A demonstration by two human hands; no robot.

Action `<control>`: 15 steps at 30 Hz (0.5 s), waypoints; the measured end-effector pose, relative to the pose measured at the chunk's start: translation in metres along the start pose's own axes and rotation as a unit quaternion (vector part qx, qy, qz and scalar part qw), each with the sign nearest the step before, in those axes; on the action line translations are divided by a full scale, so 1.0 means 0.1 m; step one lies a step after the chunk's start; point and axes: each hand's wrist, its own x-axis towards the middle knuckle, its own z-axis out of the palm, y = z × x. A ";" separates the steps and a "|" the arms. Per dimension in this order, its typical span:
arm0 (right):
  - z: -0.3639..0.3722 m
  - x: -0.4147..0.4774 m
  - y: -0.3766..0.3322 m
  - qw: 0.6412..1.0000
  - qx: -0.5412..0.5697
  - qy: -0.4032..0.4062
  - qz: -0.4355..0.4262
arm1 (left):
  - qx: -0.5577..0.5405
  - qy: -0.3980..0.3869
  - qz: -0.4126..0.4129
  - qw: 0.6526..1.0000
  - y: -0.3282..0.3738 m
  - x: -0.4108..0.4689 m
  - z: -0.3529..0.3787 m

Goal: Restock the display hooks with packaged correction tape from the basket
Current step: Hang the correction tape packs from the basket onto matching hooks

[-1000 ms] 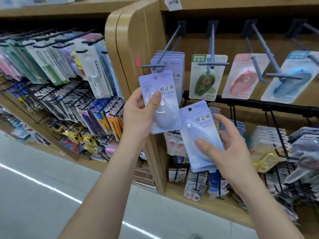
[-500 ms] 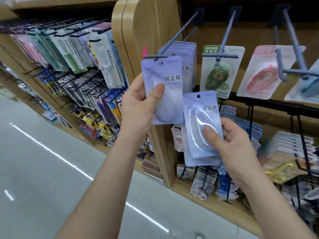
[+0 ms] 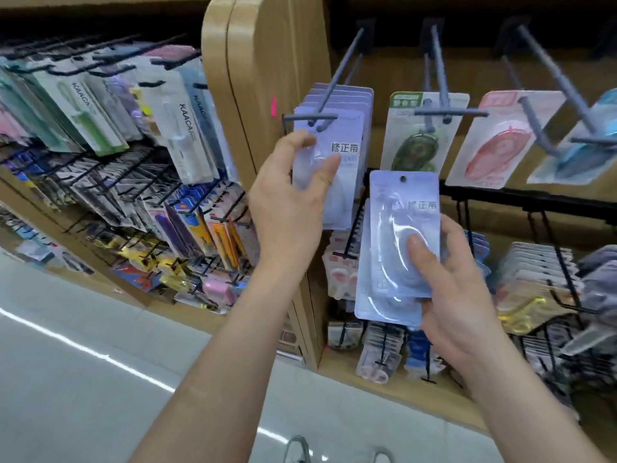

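Observation:
A lilac correction tape pack (image 3: 344,152) hangs at the front of the leftmost grey hook (image 3: 339,73), ahead of several identical packs. My left hand (image 3: 290,198) is just in front of it with the fingers spread and relaxed; the thumb lies against the pack's face. My right hand (image 3: 457,282) grips a small stack of the same lilac packs (image 3: 397,228) below and to the right, thumb pressed on the clear blister. The basket itself is out of sight.
Neighbouring hooks carry a green pack (image 3: 417,142), a pink pack (image 3: 497,145) and a blue pack (image 3: 581,155). A wooden divider panel (image 3: 263,78) stands left of the hook. Black wire racks of stationery fill the lower shelves. Metal handles (image 3: 297,446) poke in at the bottom edge.
My left hand raised its lilac pack onto the leftmost hook, where it now hangs, and the fingers have loosened. The right hand's stack rose slightly.

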 end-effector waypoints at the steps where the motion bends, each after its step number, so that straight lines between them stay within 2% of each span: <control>1: 0.02 -0.02 0.00 0.999 -0.023 0.017 -0.016 | 0.018 -0.021 0.015 1.000 -0.06 0.01 -0.01; 4: 0.10 -0.07 -0.01 0.994 -0.079 0.064 -0.050 | 0.072 -0.097 0.054 0.991 -0.15 0.01 -0.07; 8: 0.28 -0.14 0.01 0.987 -0.109 0.090 -0.075 | 0.140 -0.150 0.089 0.975 -0.18 0.09 -0.17; 11: 0.44 -0.18 0.04 0.982 -0.122 0.109 -0.090 | 0.242 -0.207 0.131 0.939 -0.14 0.16 -0.25; 13: 0.53 -0.23 0.06 0.982 -0.120 0.108 -0.099 | 0.258 -0.190 0.174 0.931 -0.14 0.16 -0.37; 15: 0.60 -0.27 0.06 0.983 -0.115 0.100 -0.100 | 0.194 -0.151 0.180 0.952 -0.17 0.13 -0.52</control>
